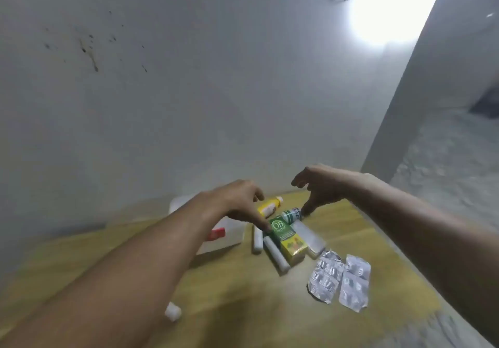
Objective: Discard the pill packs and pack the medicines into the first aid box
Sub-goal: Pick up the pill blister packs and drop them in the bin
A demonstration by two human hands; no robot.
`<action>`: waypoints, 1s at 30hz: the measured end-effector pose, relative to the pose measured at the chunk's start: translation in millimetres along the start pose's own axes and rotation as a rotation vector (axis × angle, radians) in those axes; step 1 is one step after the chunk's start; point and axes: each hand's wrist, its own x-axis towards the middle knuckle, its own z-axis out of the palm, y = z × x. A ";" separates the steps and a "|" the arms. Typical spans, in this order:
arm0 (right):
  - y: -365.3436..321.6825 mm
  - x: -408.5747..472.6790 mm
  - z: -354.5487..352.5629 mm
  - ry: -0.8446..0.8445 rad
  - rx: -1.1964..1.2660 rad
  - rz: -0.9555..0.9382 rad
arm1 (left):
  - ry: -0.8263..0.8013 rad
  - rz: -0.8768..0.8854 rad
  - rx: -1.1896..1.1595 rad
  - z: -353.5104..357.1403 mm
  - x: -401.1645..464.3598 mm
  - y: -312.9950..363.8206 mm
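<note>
The green and yellow medicine carton (285,241) lies flat near the middle of the wooden table (243,307), its long axis running from the far left, where the green end sits, toward the near right, where the yellow end points. Two white rolls (275,253) lie beside it on its left, roughly parallel, and a clear flat packet (309,235) lies along its right side. Beyond the carton, a yellow bottle (270,206) and a small green-and-white bottle (291,214) lie on their sides. Two silver pill packs (340,277) rest side by side nearer the camera, well apart from both hands.

The left hand (240,202) reaches over the carton's green end, one fingertip touching it, the other fingers loosely spread and holding nothing. The right hand (318,188) hovers with fingers spread, its thumb tip down beside the small bottle (contact cannot be told through the blur).

The white first aid box (229,235) sits left of the rolls, largely hidden by the left forearm; its contents cannot be made out. A small white object (172,311) lies near the table's near edge.
</note>
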 end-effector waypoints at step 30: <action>204.5 -40.4 228.7 0.228 0.264 0.324 | 0.245 -0.086 -0.031 260.0 108.0 90.9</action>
